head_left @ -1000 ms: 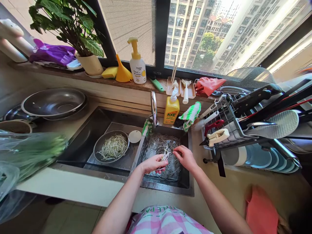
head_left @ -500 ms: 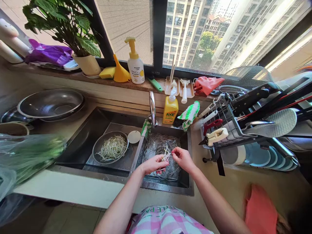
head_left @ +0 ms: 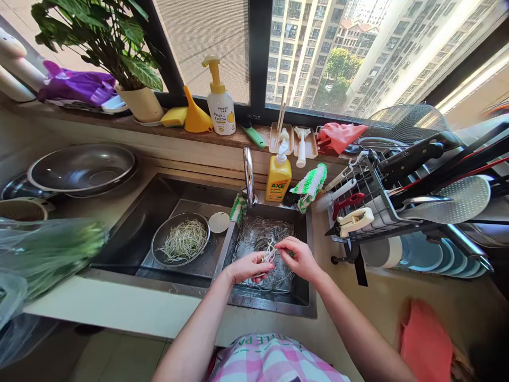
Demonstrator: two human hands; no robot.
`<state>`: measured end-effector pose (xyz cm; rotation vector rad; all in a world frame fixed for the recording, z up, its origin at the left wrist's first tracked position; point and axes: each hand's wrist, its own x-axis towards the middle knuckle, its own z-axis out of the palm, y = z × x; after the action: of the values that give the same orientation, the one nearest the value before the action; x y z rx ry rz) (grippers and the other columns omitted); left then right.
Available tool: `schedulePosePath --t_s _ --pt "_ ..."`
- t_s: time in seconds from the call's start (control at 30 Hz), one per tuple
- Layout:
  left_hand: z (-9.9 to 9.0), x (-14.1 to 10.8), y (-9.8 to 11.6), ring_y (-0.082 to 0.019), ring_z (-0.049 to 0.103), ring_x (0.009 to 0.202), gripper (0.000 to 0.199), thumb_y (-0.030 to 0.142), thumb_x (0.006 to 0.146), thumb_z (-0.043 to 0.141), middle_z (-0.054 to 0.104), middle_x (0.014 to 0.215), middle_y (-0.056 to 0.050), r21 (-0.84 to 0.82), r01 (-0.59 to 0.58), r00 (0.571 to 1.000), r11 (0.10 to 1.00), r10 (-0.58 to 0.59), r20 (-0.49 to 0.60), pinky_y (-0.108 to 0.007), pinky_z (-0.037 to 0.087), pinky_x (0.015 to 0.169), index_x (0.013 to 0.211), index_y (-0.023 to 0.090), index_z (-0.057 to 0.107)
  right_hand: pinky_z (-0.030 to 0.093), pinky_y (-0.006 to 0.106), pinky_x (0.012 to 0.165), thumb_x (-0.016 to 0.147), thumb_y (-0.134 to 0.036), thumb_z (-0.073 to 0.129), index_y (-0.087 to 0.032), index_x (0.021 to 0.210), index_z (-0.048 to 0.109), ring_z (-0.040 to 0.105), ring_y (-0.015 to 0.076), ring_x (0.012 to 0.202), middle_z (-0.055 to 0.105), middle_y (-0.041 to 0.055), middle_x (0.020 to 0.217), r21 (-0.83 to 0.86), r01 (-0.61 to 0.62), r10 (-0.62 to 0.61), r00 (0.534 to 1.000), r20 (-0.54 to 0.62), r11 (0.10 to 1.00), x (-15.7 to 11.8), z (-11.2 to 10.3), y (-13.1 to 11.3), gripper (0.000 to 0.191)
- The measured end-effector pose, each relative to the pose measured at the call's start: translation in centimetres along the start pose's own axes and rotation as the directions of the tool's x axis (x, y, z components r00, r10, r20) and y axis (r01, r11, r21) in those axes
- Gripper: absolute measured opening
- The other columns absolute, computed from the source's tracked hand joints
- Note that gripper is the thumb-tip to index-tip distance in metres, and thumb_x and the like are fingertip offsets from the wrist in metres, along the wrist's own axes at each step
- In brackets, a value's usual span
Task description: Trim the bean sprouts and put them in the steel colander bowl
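1. The left hand [head_left: 248,267] curls around a small bunch of bean sprouts [head_left: 269,255] above the right sink basin [head_left: 300,300].
2. The right hand [head_left: 300,260] pinches into that bunch.
3. A steel bowl [head_left: 153,245] of sprouts sits at 9 o'clock.
4. A light pinch should spare the stems.
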<state>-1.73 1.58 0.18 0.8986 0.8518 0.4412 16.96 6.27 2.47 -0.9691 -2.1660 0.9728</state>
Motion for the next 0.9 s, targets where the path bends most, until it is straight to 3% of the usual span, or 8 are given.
schedulePosePath --t_s 0.27,0.5,0.73,0.9 --pt "0.7 0.2 0.6 -0.005 0.043 0.044 0.033 0.048 0.072 0.052 0.048 0.058 0.005 0.119 -0.003 1.000 0.993 0.004 -0.007 -0.019 0.033 0.042 0.081 0.016 0.044 0.044 0.022 0.060 0.077 -0.013 0.050 -0.019 0.091 0.061 0.054 0.0115 0.068 0.058 0.0028 0.078 0.013 -0.041 0.040 0.995 0.091 0.999 0.2 0.3 0.7 0.018" --pt "0.5 0.4 0.2 -0.006 0.044 0.042 0.029 0.043 0.073 0.052 0.050 0.058 0.005 0.132 0.027 1.000 0.991 -0.027 -0.005 -0.019 0.032 0.041 0.084 0.016 0.046 0.041 0.024 0.065 0.081 -0.018 0.051 -0.022 0.094 0.061 0.053 0.0138 0.076 0.057 0.0035 0.080 -0.269 0.105 -0.048 0.976 0.210 0.957 0.2 -0.4 0.5 0.017" --pt "0.5 0.4 -0.1 -0.005 0.043 0.041 0.028 0.040 0.073 0.054 0.051 0.057 0.005 0.003 0.048 0.999 0.999 -0.048 0.003 -0.019 0.032 0.042 0.085 0.016 0.049 0.038 0.025 0.064 0.083 -0.025 0.051 -0.019 0.080 0.058 0.050 0.0149 0.072 0.056 0.0036 0.074 -0.421 0.210 -0.109 0.962 0.251 0.882 0.6 -0.7 0.2 0.009" --pt "0.4 0.2 0.0 -0.005 0.043 0.041 0.030 0.043 0.073 0.054 0.052 0.058 0.004 -0.070 0.032 0.999 0.997 -0.031 0.017 -0.019 0.029 0.041 0.085 0.016 0.049 0.036 0.025 0.065 0.082 -0.017 0.048 -0.018 0.077 0.054 0.047 0.0145 0.071 0.054 0.0031 0.072 -0.429 0.234 -0.147 0.963 0.227 0.872 0.3 -0.4 0.1 0.008"
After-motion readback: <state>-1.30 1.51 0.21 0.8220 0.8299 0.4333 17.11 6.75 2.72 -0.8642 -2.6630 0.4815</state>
